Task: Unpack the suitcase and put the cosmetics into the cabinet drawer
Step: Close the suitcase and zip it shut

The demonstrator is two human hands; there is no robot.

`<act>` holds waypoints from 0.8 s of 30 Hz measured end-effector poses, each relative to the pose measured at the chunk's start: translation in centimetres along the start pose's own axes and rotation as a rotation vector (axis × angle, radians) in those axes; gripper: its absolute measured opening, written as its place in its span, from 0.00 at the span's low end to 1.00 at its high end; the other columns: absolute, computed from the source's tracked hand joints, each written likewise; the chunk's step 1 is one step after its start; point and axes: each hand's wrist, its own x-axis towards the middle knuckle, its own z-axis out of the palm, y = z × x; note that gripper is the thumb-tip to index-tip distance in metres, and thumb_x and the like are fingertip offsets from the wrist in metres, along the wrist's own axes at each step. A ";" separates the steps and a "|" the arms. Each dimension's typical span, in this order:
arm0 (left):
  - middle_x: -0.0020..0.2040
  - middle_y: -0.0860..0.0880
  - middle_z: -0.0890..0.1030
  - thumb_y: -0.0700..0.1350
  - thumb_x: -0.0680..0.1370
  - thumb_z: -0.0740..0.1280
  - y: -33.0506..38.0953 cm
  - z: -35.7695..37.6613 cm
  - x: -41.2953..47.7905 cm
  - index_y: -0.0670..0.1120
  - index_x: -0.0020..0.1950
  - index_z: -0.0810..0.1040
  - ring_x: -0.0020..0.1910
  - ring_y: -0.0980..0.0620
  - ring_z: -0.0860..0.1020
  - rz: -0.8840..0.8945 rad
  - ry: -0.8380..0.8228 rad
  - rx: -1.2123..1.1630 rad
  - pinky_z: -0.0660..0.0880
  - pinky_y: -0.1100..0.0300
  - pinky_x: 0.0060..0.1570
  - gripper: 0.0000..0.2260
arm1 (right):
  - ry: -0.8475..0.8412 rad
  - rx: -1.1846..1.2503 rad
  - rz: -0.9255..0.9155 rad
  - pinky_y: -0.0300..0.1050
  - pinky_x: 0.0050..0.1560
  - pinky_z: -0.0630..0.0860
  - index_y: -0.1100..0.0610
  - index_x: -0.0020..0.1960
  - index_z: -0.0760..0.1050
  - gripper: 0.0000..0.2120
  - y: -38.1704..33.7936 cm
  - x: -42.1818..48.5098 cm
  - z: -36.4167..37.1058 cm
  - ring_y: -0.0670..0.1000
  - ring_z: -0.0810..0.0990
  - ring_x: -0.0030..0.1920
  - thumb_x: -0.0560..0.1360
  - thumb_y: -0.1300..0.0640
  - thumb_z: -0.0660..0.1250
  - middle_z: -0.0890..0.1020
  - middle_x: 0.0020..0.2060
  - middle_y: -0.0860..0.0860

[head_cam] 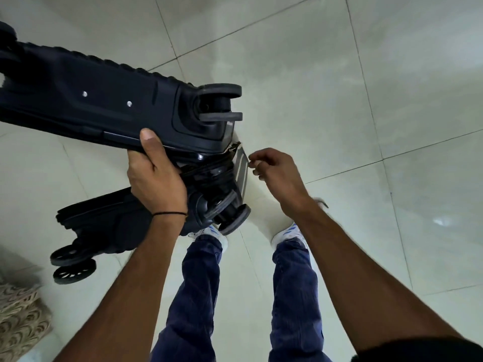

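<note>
The dark suitcase [91, 100] is held up off the floor [366, 100] on the left, its wheeled end turned toward the camera. Its two shells are spread apart on the left and meet at the zip [206, 167] by the near right corner. One twin wheel [222, 101] juts from the far shell, and more wheels show on the near shell.

The left hand [154, 173] grips the edge of the far shell, thumb on top and fingers wrapped underneath. A thin black band [170, 213] circles that wrist.

The right hand [277, 173] is just right of the corner with its fingers curled, the tips close beside a grey strip [241, 168]. I cannot tell whether it pinches anything.

Below are blue jeans [198, 283] and white shoes [287, 233] on pale tiles. A patterned fabric [21, 322] lies at the near left.
</note>
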 end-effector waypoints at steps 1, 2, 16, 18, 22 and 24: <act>0.30 0.51 0.69 0.58 0.82 0.55 0.1 0.1 0.1 0.46 0.37 0.66 0.32 0.50 0.71 0.001 -0.012 -0.003 0.71 0.50 0.39 0.19 | -0.032 -0.016 0.014 0.56 0.58 0.78 0.52 0.53 0.81 0.11 0.7 0.8 0.7 0.51 0.79 0.49 0.78 0.63 0.62 0.84 0.48 0.49; 0.29 0.55 0.67 0.58 0.82 0.55 0.2 0.1 0.3 0.49 0.35 0.65 0.30 0.53 0.68 0.000 -0.030 -0.014 0.70 0.50 0.38 0.19 | -0.061 -0.023 0.020 0.57 0.61 0.77 0.53 0.57 0.80 0.11 1.1 1.5 1.6 0.51 0.79 0.50 0.80 0.61 0.61 0.83 0.49 0.49; 0.21 0.53 0.71 0.57 0.83 0.57 0.3 -0.2 0.8 0.48 0.30 0.66 0.24 0.52 0.72 -0.006 -0.241 -0.221 0.74 0.51 0.37 0.23 | -0.299 -0.231 0.093 0.44 0.40 0.81 0.67 0.51 0.80 0.11 -2.5 8.5 1.9 0.52 0.78 0.38 0.76 0.62 0.64 0.80 0.42 0.58; 0.21 0.53 0.71 0.58 0.82 0.58 0.4 -0.3 0.7 0.49 0.29 0.67 0.25 0.51 0.72 -0.021 -0.247 -0.225 0.76 0.46 0.39 0.23 | -0.318 -0.257 0.104 0.47 0.47 0.82 0.68 0.49 0.80 0.10 -3.4 8.8 1.6 0.53 0.77 0.39 0.75 0.62 0.65 0.79 0.43 0.58; 0.21 0.53 0.72 0.58 0.82 0.57 0.4 -0.4 0.7 0.48 0.31 0.67 0.24 0.51 0.73 -0.036 -0.259 -0.225 0.78 0.42 0.42 0.23 | -0.372 -0.284 0.098 0.46 0.45 0.81 0.68 0.52 0.79 0.07 -3.7 8.7 1.3 0.52 0.78 0.39 0.77 0.66 0.63 0.80 0.44 0.57; 0.21 0.53 0.72 0.59 0.82 0.57 0.3 -0.4 0.7 0.47 0.31 0.67 0.25 0.50 0.73 -0.035 -0.259 -0.223 0.78 0.41 0.43 0.24 | -0.351 -0.210 0.103 0.43 0.39 0.79 0.61 0.46 0.77 0.08 -3.5 8.3 1.4 0.52 0.77 0.37 0.79 0.69 0.61 0.79 0.42 0.55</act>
